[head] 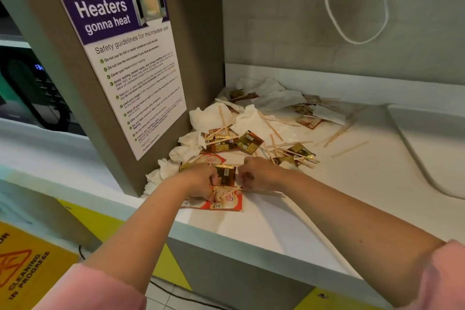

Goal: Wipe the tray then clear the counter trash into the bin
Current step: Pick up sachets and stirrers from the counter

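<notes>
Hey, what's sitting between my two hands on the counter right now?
In the head view, a gold-brown sachet lies between the left hand and right hand, with a red-and-white creamer sachet just nearer you.

Counted: one poster [120, 58], one microwave [30, 90], one tray [415, 138], one yellow sign [25, 267]. Sachets [249, 142], stirrers [349, 149], tissues [208, 116] lay heaped, too many to count.

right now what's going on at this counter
A person's left hand and right hand are pinching together used sachets at the near edge of the counter. Most of the trash, crumpled napkins and wooden stirrers, lies piled behind them. No bin is in view.
</notes>
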{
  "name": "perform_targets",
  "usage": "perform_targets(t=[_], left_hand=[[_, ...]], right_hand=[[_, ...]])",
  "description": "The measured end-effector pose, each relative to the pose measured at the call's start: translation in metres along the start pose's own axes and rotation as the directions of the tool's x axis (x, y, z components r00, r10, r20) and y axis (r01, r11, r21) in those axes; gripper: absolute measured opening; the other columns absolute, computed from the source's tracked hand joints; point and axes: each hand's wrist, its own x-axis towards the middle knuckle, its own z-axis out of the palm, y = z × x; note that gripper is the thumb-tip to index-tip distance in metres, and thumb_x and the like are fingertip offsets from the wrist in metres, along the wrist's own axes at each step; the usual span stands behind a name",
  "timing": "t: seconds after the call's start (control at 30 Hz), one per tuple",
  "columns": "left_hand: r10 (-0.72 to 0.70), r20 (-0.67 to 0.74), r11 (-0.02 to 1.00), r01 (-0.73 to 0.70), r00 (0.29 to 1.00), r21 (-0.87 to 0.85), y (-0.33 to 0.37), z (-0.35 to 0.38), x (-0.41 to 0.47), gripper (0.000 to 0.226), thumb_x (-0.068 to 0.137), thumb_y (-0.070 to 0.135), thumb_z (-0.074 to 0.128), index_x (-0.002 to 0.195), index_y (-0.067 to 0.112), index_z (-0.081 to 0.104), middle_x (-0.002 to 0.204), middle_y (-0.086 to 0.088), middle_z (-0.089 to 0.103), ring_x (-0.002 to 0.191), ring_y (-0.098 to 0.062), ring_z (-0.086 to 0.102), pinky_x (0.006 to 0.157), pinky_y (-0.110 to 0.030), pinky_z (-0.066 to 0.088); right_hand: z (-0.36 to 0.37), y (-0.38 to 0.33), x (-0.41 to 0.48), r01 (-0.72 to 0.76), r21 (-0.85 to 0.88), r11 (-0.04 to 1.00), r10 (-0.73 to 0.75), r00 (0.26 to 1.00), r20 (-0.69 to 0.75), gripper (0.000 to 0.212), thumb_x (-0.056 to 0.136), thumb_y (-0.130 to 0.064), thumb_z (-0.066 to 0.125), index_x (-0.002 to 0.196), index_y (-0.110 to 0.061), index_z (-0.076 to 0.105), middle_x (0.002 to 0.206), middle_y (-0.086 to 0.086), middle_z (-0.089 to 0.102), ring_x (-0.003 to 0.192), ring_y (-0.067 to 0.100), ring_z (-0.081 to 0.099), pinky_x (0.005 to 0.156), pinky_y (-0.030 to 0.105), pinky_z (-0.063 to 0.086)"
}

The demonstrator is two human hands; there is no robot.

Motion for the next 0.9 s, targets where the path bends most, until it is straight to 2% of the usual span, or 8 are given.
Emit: perform_targets(t=[0.1, 0.2, 0.33, 0.4, 0.5, 0.6, 0.8, 0.9], left_hand=[[-0.003, -0.116, 0.999, -0.002, 0.993, -0.044, -0.003, -0.002, 0.008, 0.03, 0.075, 0.019, 0.077, 0.1, 0.021, 0.061, 0.111, 0.002, 0.043, 0.101, -0.017, 0.045, 0.078, -0.025, 0.043], [-0.02, -0.218, 0.998, 0.005, 0.976, -0.069, -0.008, -0.008, 0.018, 0.038, 0.077, 0.015, 0.073, 0.11, 0.024, 0.057, 0.125, -0.001, 0.039, 0.112, -0.02, 0.042, 0.088, -0.03, 0.044], [-0.018, -0.161, 1.0, 0.016, 0.987, -0.018, -0.013, -0.012, 0.026, 0.066, 0.078, 0.021, 0.071, 0.135, 0.023, 0.039, 0.136, -0.001, 0.038, 0.124, -0.022, 0.037, 0.102, -0.038, 0.04], [-0.02, -0.141, 1.0, 0.02, 0.99, 0.002, -0.015, -0.014, 0.03, 0.069, 0.078, 0.024, 0.071, 0.138, 0.023, 0.036, 0.137, -0.002, 0.038, 0.126, -0.023, 0.035, 0.104, -0.039, 0.038], [-0.025, -0.141, 0.999, 0.03, 0.99, 0.03, -0.019, -0.015, 0.034, 0.067, 0.077, 0.028, 0.073, 0.136, 0.024, 0.041, 0.135, -0.001, 0.04, 0.127, -0.023, 0.033, 0.105, -0.04, 0.036], [-0.061, -0.141, 0.998, 0.063, 0.988, 0.008, -0.023, -0.016, 0.04, 0.063, 0.071, 0.033, 0.078, 0.127, 0.032, 0.049, 0.127, -0.001, 0.044, 0.123, -0.024, 0.036, 0.101, -0.043, 0.038], [-0.139, -0.271, 0.99, 0.128, 0.952, -0.057, -0.025, -0.023, 0.047, 0.04, 0.082, 0.037, 0.064, 0.121, 0.036, 0.055, 0.126, -0.002, 0.053, 0.124, -0.028, 0.04, 0.101, -0.044, 0.031], [-0.097, -0.38, 0.989, 0.046, 0.92, -0.141, -0.021, -0.032, 0.047, 0.034, 0.089, 0.025, 0.058, 0.123, 0.023, 0.058, 0.129, -0.004, 0.055, 0.119, -0.025, 0.049, 0.1, -0.038, 0.038]], right_hand=[[-0.01, 0.011, 0.001, -0.099, -0.038, 0.994, 0.099, 0.995, 0.01, 0.018, 0.093, -0.013, 0.046, 0.091, -0.006, 0.062, 0.094, 0.009, 0.053, 0.093, 0.025, 0.054, 0.071, 0.028, 0.035], [-0.014, 0.015, 0.009, -0.202, -0.066, 0.977, 0.2, 0.979, -0.027, 0.021, 0.092, -0.005, 0.047, 0.106, -0.004, 0.062, 0.112, 0.012, 0.059, 0.105, 0.026, 0.056, 0.074, 0.027, 0.04], [-0.011, 0.0, 0.025, -0.173, 0.051, 0.984, 0.178, 0.974, -0.142, 0.021, 0.095, -0.019, 0.051, 0.109, -0.007, 0.061, 0.117, 0.007, 0.056, 0.107, 0.021, 0.054, 0.085, 0.029, 0.046], [-0.01, -0.011, 0.032, -0.107, 0.092, 0.99, 0.12, 0.982, -0.145, 0.02, 0.093, -0.021, 0.055, 0.105, -0.008, 0.062, 0.114, 0.008, 0.058, 0.104, 0.021, 0.054, 0.081, 0.026, 0.044], [-0.01, -0.023, 0.038, 0.02, 0.145, 0.989, -0.021, 1.0, 0.005, 0.021, 0.085, -0.026, 0.065, 0.094, -0.007, 0.07, 0.095, 0.007, 0.065, 0.083, 0.016, 0.055, 0.066, 0.022, 0.04], [-0.008, -0.028, 0.037, -0.011, 0.235, 0.972, -0.036, 0.98, 0.195, 0.035, 0.073, -0.041, 0.077, 0.097, -0.016, 0.067, 0.089, -0.005, 0.059, 0.083, 0.012, 0.054, 0.066, 0.023, 0.043], [0.004, -0.029, 0.042, -0.001, 0.189, 0.982, -0.04, 0.976, 0.213, 0.034, 0.071, -0.034, 0.08, 0.081, -0.03, 0.047, 0.077, -0.015, 0.043, 0.072, 0.009, 0.044, 0.056, 0.022, 0.032], [0.002, -0.028, 0.041, -0.014, 0.174, 0.985, -0.029, 0.97, 0.24, 0.042, 0.075, -0.034, 0.077, 0.109, -0.022, 0.057, 0.097, -0.007, 0.056, 0.089, 0.014, 0.049, 0.061, 0.02, 0.036]])
